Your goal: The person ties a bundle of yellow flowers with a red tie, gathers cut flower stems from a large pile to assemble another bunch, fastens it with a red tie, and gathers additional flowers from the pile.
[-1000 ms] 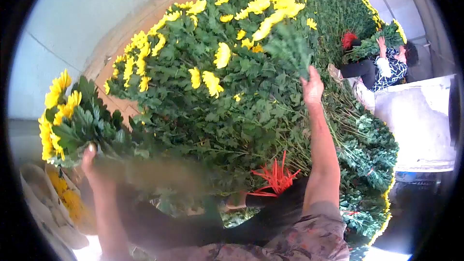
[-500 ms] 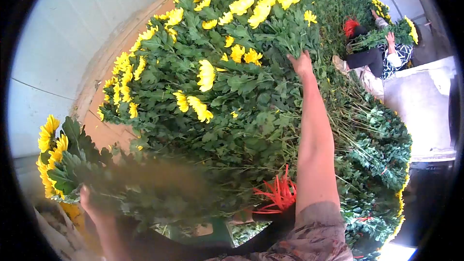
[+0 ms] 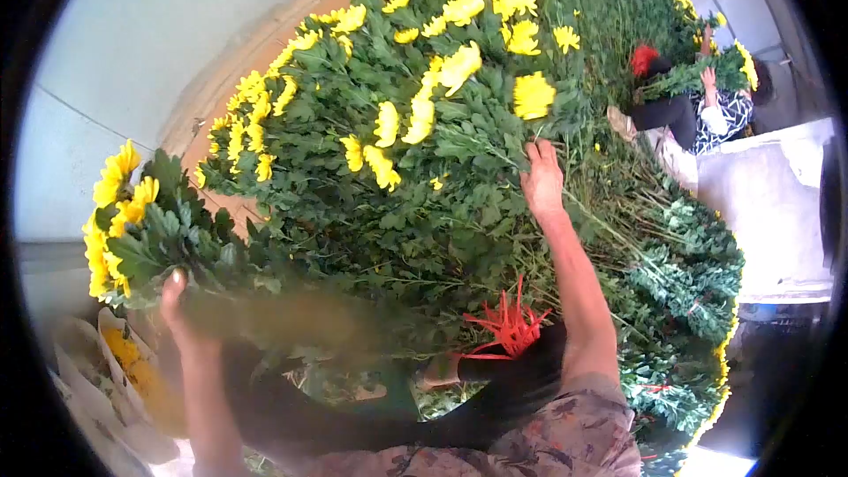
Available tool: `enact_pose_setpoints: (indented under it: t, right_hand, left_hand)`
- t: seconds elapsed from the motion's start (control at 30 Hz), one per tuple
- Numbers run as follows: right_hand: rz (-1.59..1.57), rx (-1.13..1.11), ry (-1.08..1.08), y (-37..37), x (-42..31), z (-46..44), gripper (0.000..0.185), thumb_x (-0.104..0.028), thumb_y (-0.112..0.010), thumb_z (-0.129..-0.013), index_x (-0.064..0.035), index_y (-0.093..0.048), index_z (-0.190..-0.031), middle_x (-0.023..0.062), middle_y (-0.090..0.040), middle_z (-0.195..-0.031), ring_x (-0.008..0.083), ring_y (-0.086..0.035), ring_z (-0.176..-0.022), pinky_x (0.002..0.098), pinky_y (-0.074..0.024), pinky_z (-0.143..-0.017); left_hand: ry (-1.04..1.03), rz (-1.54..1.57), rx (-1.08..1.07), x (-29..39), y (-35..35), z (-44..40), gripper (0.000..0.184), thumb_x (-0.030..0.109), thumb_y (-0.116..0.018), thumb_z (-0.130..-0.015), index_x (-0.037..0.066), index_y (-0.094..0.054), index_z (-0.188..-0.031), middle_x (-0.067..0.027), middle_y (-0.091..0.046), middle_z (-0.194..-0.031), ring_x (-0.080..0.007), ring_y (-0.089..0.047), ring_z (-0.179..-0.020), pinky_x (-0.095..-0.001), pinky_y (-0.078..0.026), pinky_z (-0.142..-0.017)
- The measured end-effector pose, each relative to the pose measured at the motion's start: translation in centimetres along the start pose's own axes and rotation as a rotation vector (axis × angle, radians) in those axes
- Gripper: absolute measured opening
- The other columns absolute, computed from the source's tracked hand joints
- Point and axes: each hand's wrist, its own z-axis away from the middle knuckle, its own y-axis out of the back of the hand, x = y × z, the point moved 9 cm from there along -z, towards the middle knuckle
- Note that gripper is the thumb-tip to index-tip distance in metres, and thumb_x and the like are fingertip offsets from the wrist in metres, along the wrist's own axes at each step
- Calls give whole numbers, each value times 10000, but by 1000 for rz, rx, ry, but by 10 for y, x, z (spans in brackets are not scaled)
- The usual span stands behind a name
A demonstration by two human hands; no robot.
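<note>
Flower bunch (image 3: 146, 234) sits clasped in the left hand (image 3: 184, 316), right hand (image 3: 542, 181) grip unclear, and tugging tangled stems (image 3: 611, 224) could snap blooms (image 3: 533, 95)!

Saw the left hand (image 3: 187, 318) partly lost in brownish blur (image 3: 291, 314), the yellow flower (image 3: 533, 95) above the right hand (image 3: 543, 178) smeared, and the flower heap (image 3: 389, 230) cut off at top.
</note>
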Motion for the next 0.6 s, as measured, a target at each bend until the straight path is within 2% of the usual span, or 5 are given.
enact_pose_setpoints:
  t: [0.13, 0.23, 0.27, 0.37, 0.6]
  right_hand:
    - [35, 121, 143, 13, -34, 2, 543, 45, -711, -592, -54, -525, -1093, 149, -367, -1384, 347, -457, -1164, 403, -496, -864]
    - [2, 0, 128, -6, -44, 11, 529, 92, -676, -574, -41, -537, -1067, 134, -351, -1407, 346, -438, -1204, 403, -465, -927]
    - [25, 36, 203, -8, -51, 17, 441, 59, -679, -590, -63, -565, -999, 137, -337, -1412, 344, -443, -1193, 393, -529, -815]
    - [34, -72, 196, -14, -60, 35, 444, 71, -663, -591, -62, -561, -1002, 133, -351, -1397, 344, -429, -1212, 388, -529, -820]
    - [-57, 32, 119, -11, -42, 17, 452, 34, -685, -655, -48, -572, -1085, 131, -316, -1427, 348, -372, -1265, 427, -449, -972]
  left_hand:
    - [-12, 81, -27, 4, -8, 7, 524, 364, -657, -774, 75, -552, -1198, -64, -605, -1134, -241, -583, -998, -385, -471, -859]
    - [-16, 109, -66, 7, -10, 8, 485, 342, -655, -787, 74, -561, -1181, -60, -612, -1117, -234, -588, -984, -383, -472, -863]
    - [-43, 124, -68, 7, -3, 3, 459, 334, -652, -798, 74, -565, -1166, -54, -613, -1109, -227, -589, -979, -381, -472, -864]
    - [8, 110, -74, 11, -15, 16, 448, 331, -650, -802, 72, -566, -1157, -48, -613, -1102, -223, -587, -982, -374, -468, -870]
    - [5, 124, -9, 2, 5, 2, 456, 301, -687, -759, 85, -576, -1145, -39, -605, -1090, -217, -566, -994, -363, -448, -881]
